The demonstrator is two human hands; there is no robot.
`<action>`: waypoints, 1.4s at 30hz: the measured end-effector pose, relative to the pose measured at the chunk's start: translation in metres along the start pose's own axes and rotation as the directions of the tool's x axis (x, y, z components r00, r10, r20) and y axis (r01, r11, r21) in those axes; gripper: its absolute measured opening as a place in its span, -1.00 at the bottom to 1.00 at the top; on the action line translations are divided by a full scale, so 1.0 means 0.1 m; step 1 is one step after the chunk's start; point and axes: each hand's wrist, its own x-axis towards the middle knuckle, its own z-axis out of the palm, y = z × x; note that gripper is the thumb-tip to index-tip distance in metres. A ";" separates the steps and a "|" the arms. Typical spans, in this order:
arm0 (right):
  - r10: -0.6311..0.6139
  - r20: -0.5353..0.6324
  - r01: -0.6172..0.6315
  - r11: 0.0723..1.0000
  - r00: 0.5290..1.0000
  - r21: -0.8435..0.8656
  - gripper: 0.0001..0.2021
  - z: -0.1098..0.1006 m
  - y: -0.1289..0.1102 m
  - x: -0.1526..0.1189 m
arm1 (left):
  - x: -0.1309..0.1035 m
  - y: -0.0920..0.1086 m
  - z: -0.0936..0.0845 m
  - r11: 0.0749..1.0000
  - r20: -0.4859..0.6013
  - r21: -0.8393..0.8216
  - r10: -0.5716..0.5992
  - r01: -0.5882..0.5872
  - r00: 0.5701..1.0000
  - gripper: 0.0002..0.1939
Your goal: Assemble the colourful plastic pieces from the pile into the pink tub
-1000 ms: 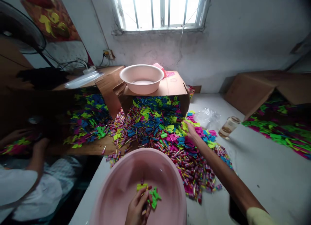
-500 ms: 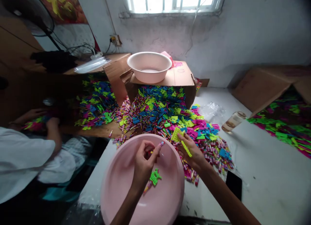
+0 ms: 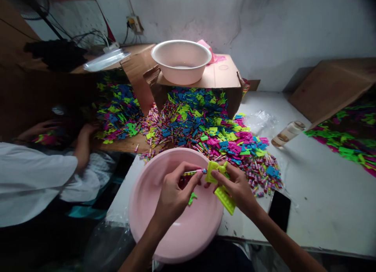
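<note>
Over a large pink basin (image 3: 176, 240), my left hand (image 3: 172, 191) is closed, pinching a small stick (image 3: 201, 171) with a patterned pink-and-blue end and a thin pale shaft. More small coloured bits show dimly under its fingers. My right hand (image 3: 241, 190) grips a flat yellow-green plastic piece (image 3: 212, 172) between thumb and fingers. A second yellow-green piece (image 3: 225, 200), with a studded face, hangs below in the same hand. The stick's patterned end is close to the upper piece; whether they touch I cannot tell. A green plastic piece (image 3: 192, 198) lies in the basin, partly hidden by my left hand.
Behind the basin spreads a heap of coloured plastic pieces and small sticks (image 3: 188, 127), spilling from a cardboard box (image 3: 226, 74) topped by a pale basin (image 3: 182, 72). A bottle (image 3: 288, 134) and phone (image 3: 280, 211) are at right. A co-worker's sleeve (image 3: 35, 166) is at left.
My hands have come together, bringing the stick close to the yellow-green piece. The stick now points right with its pale shaft showing. The view has tilted down; the co-worker's arm reaches towards the pile.
</note>
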 end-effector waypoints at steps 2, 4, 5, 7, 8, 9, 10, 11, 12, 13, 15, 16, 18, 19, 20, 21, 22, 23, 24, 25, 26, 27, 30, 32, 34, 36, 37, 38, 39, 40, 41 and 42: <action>-0.038 -0.043 0.037 0.999 0.998 -0.026 -0.71 0.00 0.00 -0.02 | -0.02 0.04 -0.01 0.998 -0.008 0.051 0.046 -0.046 0.999 -0.80; -0.057 -0.074 0.052 0.997 0.996 -0.062 -0.70 0.01 0.01 -0.04 | -0.05 0.07 -0.01 0.989 -0.022 0.107 0.105 -0.102 0.994 -0.84; -0.061 -0.087 0.054 0.996 0.994 -0.076 -0.70 0.01 0.01 -0.05 | -0.06 0.09 -0.01 0.984 -0.032 0.128 0.132 -0.127 0.991 -0.85; -0.075 -0.111 0.064 0.993 0.991 -0.094 -0.70 0.02 0.00 -0.07 | -0.08 0.11 0.00 0.973 -0.057 0.162 0.177 -0.166 0.982 -0.87; -0.082 -0.122 0.071 0.993 0.989 -0.097 -0.70 0.03 0.00 -0.08 | -0.08 0.11 0.01 0.969 -0.067 0.172 0.192 -0.178 0.979 -0.88; -0.084 -0.127 0.073 0.993 0.988 -0.094 -0.71 0.04 -0.01 -0.09 | -0.09 0.12 0.01 0.968 -0.080 0.172 0.196 -0.180 0.977 -0.87; -0.085 -0.132 0.073 0.993 0.988 -0.089 -0.71 0.04 -0.02 -0.10 | -0.10 0.13 0.01 0.970 -0.090 0.166 0.194 -0.177 0.977 -0.86; -0.086 -0.137 0.075 0.994 0.987 -0.083 -0.72 0.05 -0.02 -0.11 | -0.10 0.13 0.02 0.973 -0.096 0.157 0.188 -0.171 0.978 -0.84; -0.090 -0.146 0.079 0.994 0.985 -0.080 -0.73 0.05 -0.03 -0.12 | -0.11 0.14 0.02 0.975 -0.095 0.149 0.181 -0.165 0.979 -0.82; -0.096 -0.158 0.084 0.993 0.983 -0.083 -0.74 0.06 -0.03 -0.13 | -0.12 0.14 0.01 0.977 -0.090 0.141 0.174 -0.161 0.981 -0.82; -0.112 -0.197 0.096 0.991 0.974 -0.090 -0.76 0.06 -0.03 -0.14 | -0.14 0.15 0.00 0.981 -0.091 0.117 0.167 -0.156 0.982 -0.82; -0.119 -0.221 0.101 0.991 0.968 -0.092 -0.76 0.06 -0.03 -0.15 | -0.14 0.15 -0.01 0.982 -0.108 0.102 0.168 -0.157 0.980 -0.82; -0.128 -0.247 0.109 0.990 0.960 -0.090 -0.76 0.06 -0.02 -0.15 | -0.15 0.15 -0.02 0.982 -0.151 0.085 0.179 -0.168 0.972 -0.82; -0.135 -0.243 0.116 0.989 0.961 -0.090 -0.76 0.07 -0.02 -0.15 | -0.16 0.15 -0.03 0.979 -0.158 0.098 0.195 -0.181 0.968 -0.82; -0.141 -0.229 0.122 0.988 0.963 -0.096 -0.77 0.07 -0.02 -0.16 | -0.16 0.16 -0.03 0.972 -0.144 0.130 0.215 -0.196 0.966 -0.83; -0.149 -0.207 0.128 0.986 0.967 -0.108 -0.79 0.09 -0.02 -0.16 | -0.15 0.16 -0.03 0.960 -0.114 0.176 0.238 -0.216 0.965 -0.84; -0.160 -0.188 0.137 0.982 0.969 -0.126 -0.81 0.10 -0.02 -0.17 | -0.15 0.16 -0.03 0.944 -0.077 0.227 0.264 -0.241 0.961 -0.84; -0.174 -0.174 0.148 0.978 0.969 -0.149 -0.82 0.11 -0.01 -0.18 | -0.15 0.16 -0.02 0.920 -0.043 0.281 0.296 -0.273 0.954 -0.84; -0.191 -0.168 0.161 0.971 0.967 -0.177 -0.84 0.13 0.00 -0.18 | -0.16 0.16 0.00 0.889 -0.020 0.338 0.335 -0.309 0.942 -0.84; -0.213 -0.165 0.177 0.962 0.963 -0.208 -0.85 0.14 0.01 -0.19 | -0.17 0.16 0.02 0.851 -0.006 0.395 0.378 -0.345 0.926 -0.83; -0.241 -0.163 0.198 0.950 0.957 -0.240 -0.87 0.15 0.03 -0.20 | -0.18 0.15 0.04 0.810 0.003 0.450 0.420 -0.376 0.908 -0.82; -0.274 -0.163 0.224 0.936 0.948 -0.270 -0.88 0.15 0.05 -0.21 | -0.20 0.14 0.06 0.769 0.008 0.498 0.458 -0.400 0.889 -0.80; -0.364 -0.142 0.302 0.893 0.921 -0.333 -0.91 0.12 0.10 -0.22 | -0.24 0.11 0.10 0.730 0.009 0.547 0.484 -0.410 0.875 -0.76; -0.395 -0.098 0.339 0.872 0.913 -0.352 -0.91 0.07 0.12 -0.23 | -0.25 0.11 0.07 0.782 0.013 0.495 0.428 -0.378 0.904 -0.80; -0.403 -0.037 0.366 0.862 0.914 -0.351 -0.91 0.02 0.12 -0.23 | -0.22 0.14 0.00 0.856 0.042 0.408 0.330 -0.317 0.943 -0.87; -0.388 0.004 0.368 0.869 0.922 -0.330 -0.93 -0.01 0.12 -0.23 | -0.17 0.17 -0.10 0.913 0.100 0.325 0.225 -0.246 0.969 -0.91; -0.370 0.019 0.357 0.880 0.929 -0.312 -0.94 -0.02 0.12 -0.23 | -0.14 0.18 -0.14 0.933 0.133 0.288 0.183 -0.215 0.974 -0.91; -0.346 0.028 0.339 0.894 0.938 -0.295 -0.95 -0.02 0.12 -0.23 | -0.11 0.18 -0.17 0.948 0.167 0.254 0.151 -0.190 0.974 -0.91; -0.316 0.031 0.312 0.907 0.948 -0.282 -0.93 -0.01 0.13 -0.23 | -0.08 0.17 -0.20 0.959 0.195 0.226 0.129 -0.172 0.972 -0.89; -0.282 0.029 0.279 0.921 0.959 -0.273 -0.90 0.00 0.15 -0.22 | -0.05 0.15 -0.21 0.966 0.215 0.205 0.112 -0.157 0.970 -0.88; -0.245 0.032 0.245 0.933 0.969 -0.265 -0.87 0.00 0.17 -0.19 | -0.02 0.10 -0.22 0.972 0.230 0.187 0.098 -0.142 0.968 -0.86; -0.203 0.042 0.207 0.944 0.978 -0.258 -0.84 0.01 0.19 -0.16 | 0.01 0.04 -0.23 0.977 0.245 0.170 0.083 -0.127 0.966 -0.83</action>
